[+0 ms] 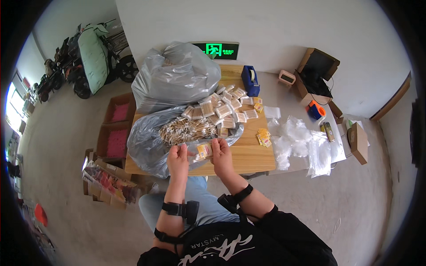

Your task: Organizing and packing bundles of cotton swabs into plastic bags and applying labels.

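Observation:
A small clear bag of cotton swabs (203,151) with a yellow label card is stretched between my two hands, just over the table's near edge. My left hand (178,163) pinches its left end, fingers closed. At the other end, my right hand (222,156) grips the bag between thumb and fingers. Right behind them lies a heap of loose cotton swabs (182,131) on an opened grey plastic sack (144,144). Packed bags of swabs (225,111) are piled beyond the heap. Several yellow label cards (264,137) rest to the right on the wooden table (253,157).
A bulging grey sack (177,80) stands at the back left, a blue tape dispenser (251,81) at the back. Empty clear bags (293,137) cover part of the right-hand table, near an orange-and-blue tape cutter (316,111). Cartons (116,139) stand left on the floor.

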### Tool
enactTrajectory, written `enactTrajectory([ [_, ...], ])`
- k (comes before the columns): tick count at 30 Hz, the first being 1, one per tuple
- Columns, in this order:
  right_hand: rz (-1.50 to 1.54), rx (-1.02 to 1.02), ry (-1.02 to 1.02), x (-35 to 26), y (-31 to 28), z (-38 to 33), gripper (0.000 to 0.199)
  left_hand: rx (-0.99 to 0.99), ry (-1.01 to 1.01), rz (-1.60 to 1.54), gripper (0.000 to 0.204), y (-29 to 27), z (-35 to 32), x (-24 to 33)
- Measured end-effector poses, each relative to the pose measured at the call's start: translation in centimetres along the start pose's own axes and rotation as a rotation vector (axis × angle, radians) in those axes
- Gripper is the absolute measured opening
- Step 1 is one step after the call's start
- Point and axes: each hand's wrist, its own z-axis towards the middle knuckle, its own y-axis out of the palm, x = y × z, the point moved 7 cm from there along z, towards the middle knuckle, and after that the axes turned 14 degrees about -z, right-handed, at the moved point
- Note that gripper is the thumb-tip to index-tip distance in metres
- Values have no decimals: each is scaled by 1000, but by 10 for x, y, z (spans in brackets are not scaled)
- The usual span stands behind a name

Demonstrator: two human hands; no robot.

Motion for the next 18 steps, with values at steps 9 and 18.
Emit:
enactTrajectory([
  [9,96,-61,9,3,4,7,16,-5,155,182,28,6,-1,3],
  [18,-48,-34,-120,11,0,24,15,85,139,161,26,-12,10,-7],
])
